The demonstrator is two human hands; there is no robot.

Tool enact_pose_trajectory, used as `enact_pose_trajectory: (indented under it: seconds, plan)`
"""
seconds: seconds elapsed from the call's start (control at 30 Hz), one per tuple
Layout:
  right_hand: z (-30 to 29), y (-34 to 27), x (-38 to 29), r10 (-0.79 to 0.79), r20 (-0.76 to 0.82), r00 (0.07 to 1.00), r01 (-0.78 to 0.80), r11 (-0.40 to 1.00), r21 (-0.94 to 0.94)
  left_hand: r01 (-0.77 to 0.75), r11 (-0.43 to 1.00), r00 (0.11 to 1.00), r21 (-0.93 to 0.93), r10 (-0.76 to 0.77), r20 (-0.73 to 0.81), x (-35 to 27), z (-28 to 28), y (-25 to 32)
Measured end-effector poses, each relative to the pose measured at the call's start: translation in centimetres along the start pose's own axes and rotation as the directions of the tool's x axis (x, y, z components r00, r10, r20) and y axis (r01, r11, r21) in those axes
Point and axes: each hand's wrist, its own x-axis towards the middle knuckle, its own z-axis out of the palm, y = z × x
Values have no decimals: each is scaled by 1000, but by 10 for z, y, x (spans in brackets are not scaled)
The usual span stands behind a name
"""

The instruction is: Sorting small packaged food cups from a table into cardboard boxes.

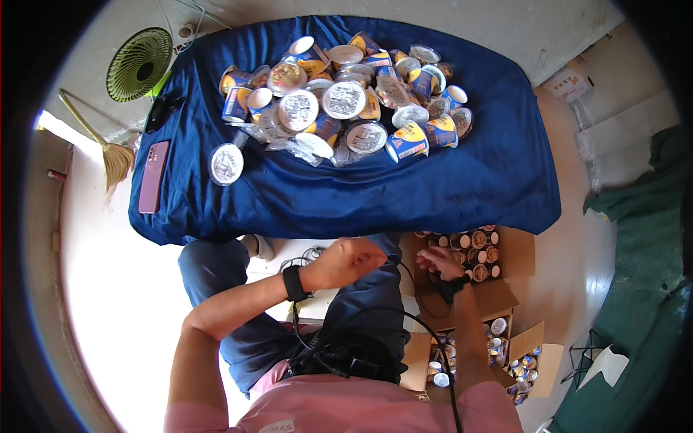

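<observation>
My left hand (pixel 346 262) is over my lap, just below the table's front edge. Its fingers curl inward, and whether they hold anything is hidden. My right hand (pixel 439 261) hangs above an open cardboard box (pixel 518 251) of packed cups, its fingers partly bent; no held thing can be made out. Ahead, a dark blue cloth (pixel 346 200) covers the table, with a heap of blue-and-yellow paper cups (pixel 407 142) and clear lidded tubs of food (pixel 287 79) on it. One round tub with a printed white lid (pixel 226 164) lies apart at the heap's left.
A pink smartphone (pixel 154 177) lies at the table's left edge. Beyond that side are a green fan (pixel 138 65) and a straw broom (pixel 116 162). More open boxes of cups (pixel 525 373) stand at my lower right. A black cable (pixel 433 335) crosses my lap.
</observation>
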Motion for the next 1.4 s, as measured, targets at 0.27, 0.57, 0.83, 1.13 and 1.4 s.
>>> enact_pose_trajectory:
  seconds: [0.27,0.57,0.83,1.13,1.4]
  plan:
    - [90,-222,-97,-559,80,825,559,789,-255,-9,986,971,-168,-32,-237,-6,-29,6]
    - [118,-285,-22,-894,-92,439,170,184,-968,-100,995,933,-17,87,-349,-11,-40,-6]
    - [179,-274,-87,-808,-6,590,412,308,-857,-160,982,829,105,191,-525,-25,-59,1]
    - [205,-276,-65,-807,145,573,786,490,-377,-95,985,665,143,170,-727,-20,-69,-16]
    - [196,-295,-9,-784,314,535,421,-74,-904,-97,995,718,9,76,-692,-27,-70,-8]
